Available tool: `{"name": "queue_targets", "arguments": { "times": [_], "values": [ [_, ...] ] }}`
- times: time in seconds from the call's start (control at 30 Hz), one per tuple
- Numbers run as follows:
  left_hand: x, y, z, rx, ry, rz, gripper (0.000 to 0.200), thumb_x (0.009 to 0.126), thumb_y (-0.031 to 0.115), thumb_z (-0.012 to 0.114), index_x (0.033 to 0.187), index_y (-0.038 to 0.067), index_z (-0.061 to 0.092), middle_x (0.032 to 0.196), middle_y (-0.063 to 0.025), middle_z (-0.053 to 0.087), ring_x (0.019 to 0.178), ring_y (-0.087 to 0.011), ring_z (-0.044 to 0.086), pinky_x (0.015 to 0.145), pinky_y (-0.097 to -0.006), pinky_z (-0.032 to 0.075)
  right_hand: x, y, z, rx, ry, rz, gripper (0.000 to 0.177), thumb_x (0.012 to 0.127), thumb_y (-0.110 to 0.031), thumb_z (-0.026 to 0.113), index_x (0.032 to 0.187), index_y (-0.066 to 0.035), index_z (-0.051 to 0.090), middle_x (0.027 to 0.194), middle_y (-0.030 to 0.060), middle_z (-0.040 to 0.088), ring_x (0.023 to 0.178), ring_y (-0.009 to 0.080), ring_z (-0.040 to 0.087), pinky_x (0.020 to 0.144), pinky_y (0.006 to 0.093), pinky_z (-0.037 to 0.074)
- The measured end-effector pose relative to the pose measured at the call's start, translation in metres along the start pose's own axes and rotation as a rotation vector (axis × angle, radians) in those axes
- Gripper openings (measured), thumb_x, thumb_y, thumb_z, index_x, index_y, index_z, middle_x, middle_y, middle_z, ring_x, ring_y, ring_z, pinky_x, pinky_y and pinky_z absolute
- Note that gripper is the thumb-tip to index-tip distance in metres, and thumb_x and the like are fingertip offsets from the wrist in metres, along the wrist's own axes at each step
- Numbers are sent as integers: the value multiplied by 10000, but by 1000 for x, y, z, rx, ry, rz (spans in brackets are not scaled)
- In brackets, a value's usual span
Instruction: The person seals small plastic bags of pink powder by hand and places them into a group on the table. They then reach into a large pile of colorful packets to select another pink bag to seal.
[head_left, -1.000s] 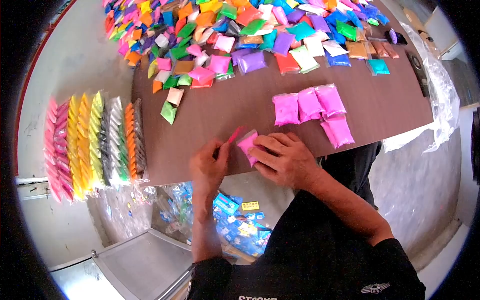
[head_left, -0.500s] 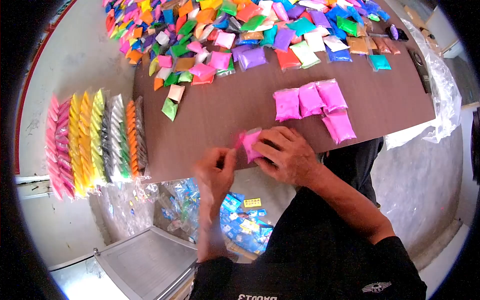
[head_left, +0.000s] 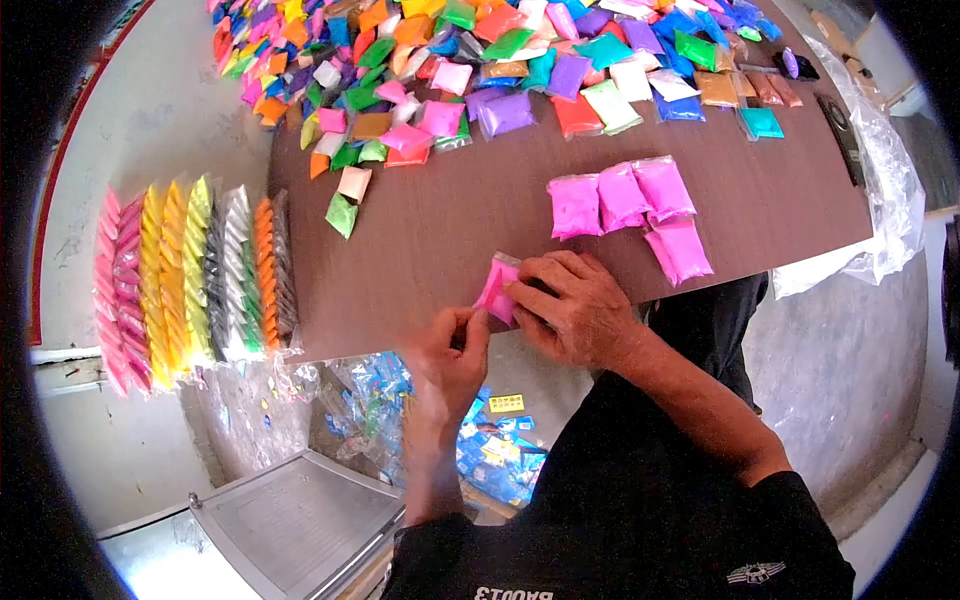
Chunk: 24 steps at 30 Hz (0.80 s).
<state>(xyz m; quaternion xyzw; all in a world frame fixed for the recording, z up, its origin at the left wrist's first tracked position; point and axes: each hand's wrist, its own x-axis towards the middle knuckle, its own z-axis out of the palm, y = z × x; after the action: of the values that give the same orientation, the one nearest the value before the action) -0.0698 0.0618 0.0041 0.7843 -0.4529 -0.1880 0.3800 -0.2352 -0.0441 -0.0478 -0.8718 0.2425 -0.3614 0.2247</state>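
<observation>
A small pink packet [head_left: 500, 288] lies at the front edge of the brown table [head_left: 420, 220], between my two hands. My right hand [head_left: 572, 308] grips its right side with bent fingers. The fingers of my left hand [head_left: 450, 345] are pinched together at the packet's lower left, on a darker pink strip that crosses it. Several bright pink packets [head_left: 624, 196] lie in a group beyond my right hand, the lowest one [head_left: 680, 250] close to the table edge.
A heap of packets in many colours [head_left: 500, 60] covers the far side. Twisted long packs [head_left: 170, 280] stand in a row at the left. Below the table are blue wrappers [head_left: 490, 450] and a grey metal panel [head_left: 300, 520]. Clear plastic sheeting [head_left: 890, 190] hangs at the right.
My left hand has moved slightly right, closer to the packet. The darker pink strip now lies across the packet instead of out to its left. My right hand has barely moved.
</observation>
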Motion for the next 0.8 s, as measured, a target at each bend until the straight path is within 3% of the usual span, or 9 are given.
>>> {"name": "queue_targets", "arguments": {
  "times": [0.13,0.2,0.27,0.33,0.5,0.6,0.8],
  "values": [
    [5,-26,-3,99,61,63,177,946,146,704,882,-19,699,688,-80,691,632,-103,618,576,-314,501,-1,2,3,-23,4,-22,280,810,-158,772,1079,-94,725,1103,74,651,1020,261,634,834,392,516],
    [9,-27,-11,195,64,-39,179,950,154,700,897,-17,707,686,-76,688,628,-107,616,577,-307,501,-1,4,5,-11,15,-25,277,813,-157,776,1079,-95,727,1097,66,653,1007,252,635,830,387,515],
    [6,-17,-10,170,80,-98,120,940,99,703,878,-4,698,653,-84,659,605,-105,611,561,-306,503,-3,5,8,-26,28,-31,292,812,-206,781,1078,-110,708,1061,53,643,994,251,632,827,405,520],
    [-1,-14,-3,39,79,118,117,934,98,708,878,-4,704,660,-87,665,620,-100,620,566,-310,506,-2,4,9,-44,38,-29,288,811,-213,786,1069,-111,710,1049,47,645,988,247,632,824,401,520],
    [0,-39,10,124,172,96,120,919,110,732,871,2,709,673,-117,672,596,-153,643,567,-322,514,-2,4,8,-56,43,-24,268,809,-219,791,1042,-111,716,1016,36,650,970,238,634,812,387,524],
    [4,-44,-2,179,182,0,125,926,108,724,874,-4,707,684,-122,675,607,-144,643,563,-318,508,-1,5,10,-46,36,-19,256,810,-216,789,1032,-111,716,1031,40,656,974,235,638,828,380,531],
    [-12,-12,12,40,140,60,171,946,133,690,873,-21,703,677,-84,683,627,-101,606,567,-307,497,2,1,4,-51,62,6,221,842,-219,766,1027,-110,710,1109,46,672,1051,251,645,886,391,533]
  ]
}}
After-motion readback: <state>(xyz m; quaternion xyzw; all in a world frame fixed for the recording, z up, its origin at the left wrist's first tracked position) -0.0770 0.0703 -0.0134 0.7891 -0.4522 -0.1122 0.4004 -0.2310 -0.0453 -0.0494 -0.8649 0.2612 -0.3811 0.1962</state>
